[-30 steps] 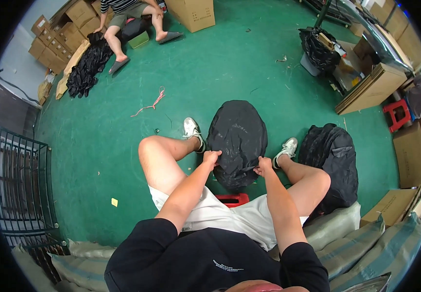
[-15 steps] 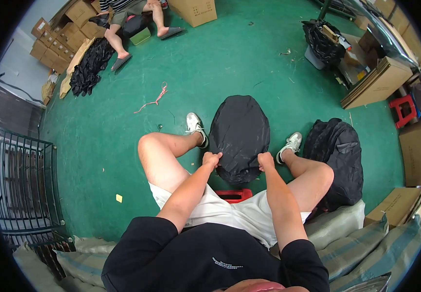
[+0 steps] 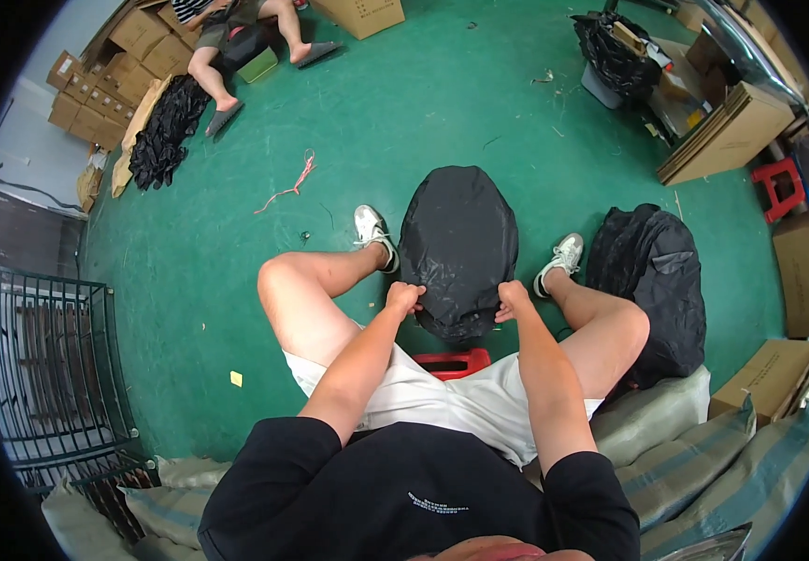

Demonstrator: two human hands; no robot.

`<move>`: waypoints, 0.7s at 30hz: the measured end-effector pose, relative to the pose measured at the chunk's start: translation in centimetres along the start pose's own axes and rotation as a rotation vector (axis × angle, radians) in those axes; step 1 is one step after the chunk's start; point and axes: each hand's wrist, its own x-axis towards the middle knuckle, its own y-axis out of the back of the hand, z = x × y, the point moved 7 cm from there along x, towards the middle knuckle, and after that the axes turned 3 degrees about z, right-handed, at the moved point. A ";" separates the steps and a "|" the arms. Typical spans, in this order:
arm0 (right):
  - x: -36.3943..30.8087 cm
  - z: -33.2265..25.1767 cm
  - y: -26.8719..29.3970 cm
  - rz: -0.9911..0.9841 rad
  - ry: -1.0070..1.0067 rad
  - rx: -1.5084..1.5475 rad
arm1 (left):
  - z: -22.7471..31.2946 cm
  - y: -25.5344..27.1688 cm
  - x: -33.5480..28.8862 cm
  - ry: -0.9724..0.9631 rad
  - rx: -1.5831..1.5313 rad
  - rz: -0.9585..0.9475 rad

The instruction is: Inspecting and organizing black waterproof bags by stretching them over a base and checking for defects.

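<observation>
A black oval fabric cover, smooth and puffed out on top with creases at its near end, stands between my lower legs. My left hand pinches its near left edge, fingers closed on the cloth. At the near right edge, my right hand grips the same cover with thumb and forefinger, its lower fingers a little apart. What lies under the cover is hidden. Just in front of my white shorts, part of a red plastic stool shows below the cover.
Beside my right leg lies a pile of black fabric. Woven sacks lie behind me. A metal rack stands left, flattened cardboard right. Another person's legs, cartons and black cloth are at far left.
The view has shifted slightly. Both hands stay at the cover's near edges; the lower fingers of my right hand have spread a little.
</observation>
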 end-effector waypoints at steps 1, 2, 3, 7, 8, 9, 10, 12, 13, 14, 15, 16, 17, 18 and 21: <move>0.0 0.2 0.0 -0.002 -0.008 0.002 | 0.0 -0.1 -0.2 0.033 0.011 -0.016; 0.0 0.0 -0.1 -0.038 0.008 -0.048 | 0.2 -0.5 -0.3 0.034 0.015 -0.017; 0.0 -0.1 -0.2 -0.074 0.026 -0.098 | 0.9 0.9 -0.8 -0.034 0.152 0.284; -0.5 -0.5 -0.2 -0.028 0.068 -0.190 | 7.3 1.4 -3.9 -0.506 0.373 0.734; -0.5 -0.4 -0.1 -0.029 0.058 -0.231 | 9.4 0.6 -4.8 -0.635 0.432 0.737; -0.5 -0.3 -0.1 -0.031 0.047 -0.274 | 11.4 -0.3 -5.4 -0.764 0.490 0.738; -0.3 -0.3 -0.1 -0.030 0.041 -0.273 | 13.0 -1.1 -5.5 -0.838 0.515 0.688; -0.6 -0.6 -0.2 -0.054 0.041 -0.333 | 15.3 -2.5 -5.0 -0.923 0.605 0.653; -0.7 -0.6 -0.1 -0.055 0.032 -0.337 | 16.4 -3.1 -4.8 -0.955 0.640 0.639; -0.9 -0.7 -0.2 -0.068 0.040 -0.339 | 17.0 -3.7 -4.1 -0.962 0.691 0.623; -0.9 -0.8 -0.2 -0.082 0.046 -0.343 | 17.2 -4.1 -3.7 -0.954 0.689 0.617; -0.6 -0.6 -0.1 -0.083 0.037 -0.351 | 17.2 -4.7 -3.3 -0.934 0.693 0.616; -0.4 -0.7 -0.1 -0.100 0.047 -0.361 | 17.2 -5.1 -2.7 -0.915 0.698 0.614; -0.2 -0.9 -0.2 -0.117 0.058 -0.372 | 16.0 -5.8 -1.5 -0.851 0.793 0.576; -1.3 -2.6 0.5 -0.149 0.026 -0.529 | 14.0 -6.2 -0.3 -0.848 0.863 0.580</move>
